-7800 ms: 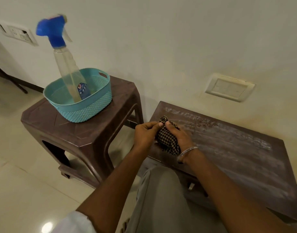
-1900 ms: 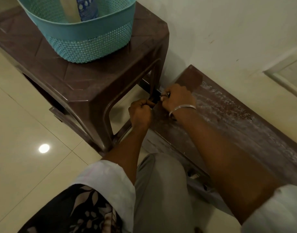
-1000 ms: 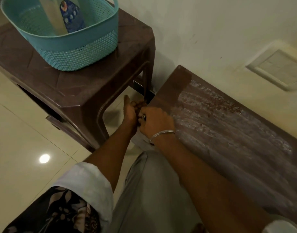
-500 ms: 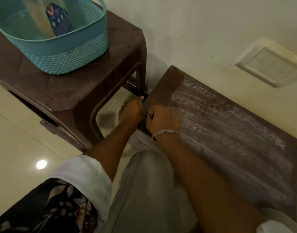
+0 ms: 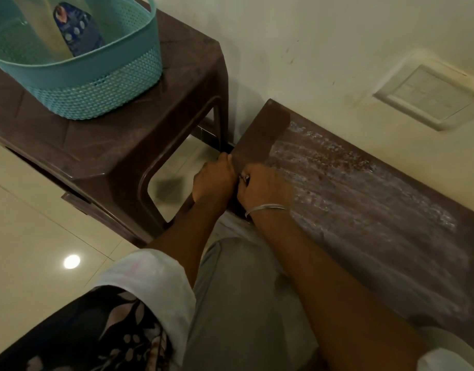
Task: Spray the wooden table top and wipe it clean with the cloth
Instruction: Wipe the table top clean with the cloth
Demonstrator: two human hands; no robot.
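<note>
Wall: pale, behind low wooden table top (image 5: 364, 210).
Left hand (image 5: 213, 180): curled at table's left edge, contents unseen.
Right hand (image 5: 262, 187): fisted beside it; cloth hidden.
Table: streaky white film, left strip dark.

Both hands, left hand (image 5: 213, 180) and right hand (image 5: 262, 187), at dusty wooden table top (image 5: 364, 210) edge

Both hands, left hand (image 5: 213, 180) and right hand (image 5: 265, 187), are working at the table top (image 5: 364, 210)'s left edge now, the cloth hidden beneath them; a clean dark strip is showing there.
</note>
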